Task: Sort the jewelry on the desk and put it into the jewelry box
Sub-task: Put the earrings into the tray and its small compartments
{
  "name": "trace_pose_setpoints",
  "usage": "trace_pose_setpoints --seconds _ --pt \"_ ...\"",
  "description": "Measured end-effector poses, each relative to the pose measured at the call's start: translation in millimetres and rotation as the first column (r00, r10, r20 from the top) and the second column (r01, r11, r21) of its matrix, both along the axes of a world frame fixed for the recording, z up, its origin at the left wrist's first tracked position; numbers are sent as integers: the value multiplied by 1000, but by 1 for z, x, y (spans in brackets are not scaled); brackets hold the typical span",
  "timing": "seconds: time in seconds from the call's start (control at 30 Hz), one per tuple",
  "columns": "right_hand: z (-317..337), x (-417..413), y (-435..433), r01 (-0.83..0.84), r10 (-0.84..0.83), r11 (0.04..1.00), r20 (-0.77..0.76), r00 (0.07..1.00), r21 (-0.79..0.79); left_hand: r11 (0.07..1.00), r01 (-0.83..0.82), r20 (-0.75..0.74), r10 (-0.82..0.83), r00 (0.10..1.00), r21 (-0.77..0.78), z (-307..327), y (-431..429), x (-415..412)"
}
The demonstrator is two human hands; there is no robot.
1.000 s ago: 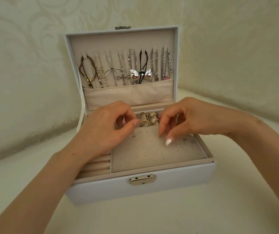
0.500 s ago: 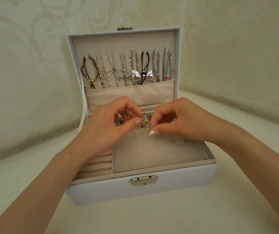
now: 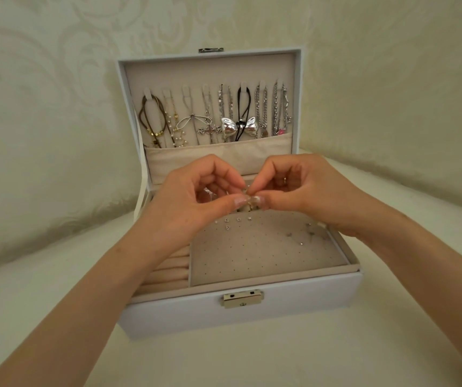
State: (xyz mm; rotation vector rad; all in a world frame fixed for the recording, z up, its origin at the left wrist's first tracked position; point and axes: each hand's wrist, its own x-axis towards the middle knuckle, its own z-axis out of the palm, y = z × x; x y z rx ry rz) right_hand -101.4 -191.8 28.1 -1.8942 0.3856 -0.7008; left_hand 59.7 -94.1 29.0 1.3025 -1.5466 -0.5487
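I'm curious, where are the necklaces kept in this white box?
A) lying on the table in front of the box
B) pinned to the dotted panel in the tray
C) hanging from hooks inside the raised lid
C: the necklaces hang in a row from hooks inside the upright lid, their lower ends tucked into its fabric pocket.

Left hand (image 3: 193,196) and right hand (image 3: 305,191) meet, fingers (image 3: 224,203) pinched.

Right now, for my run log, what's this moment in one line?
left hand: pinches small piece | right hand: pinches it too | where: above open jewelry box, near earring pad
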Motion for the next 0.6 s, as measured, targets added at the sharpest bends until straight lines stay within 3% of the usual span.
trace_pose_setpoints --seconds 0.33,0.6 --pt "2 1 4 -46 45 999 8 999 27 998 -59 78 59 995 -4 -6 -2 -1" --pt "0 4 5 -42 40 998 40 998 48 994 -64 236 83 968 -85 -5 -1 -3"
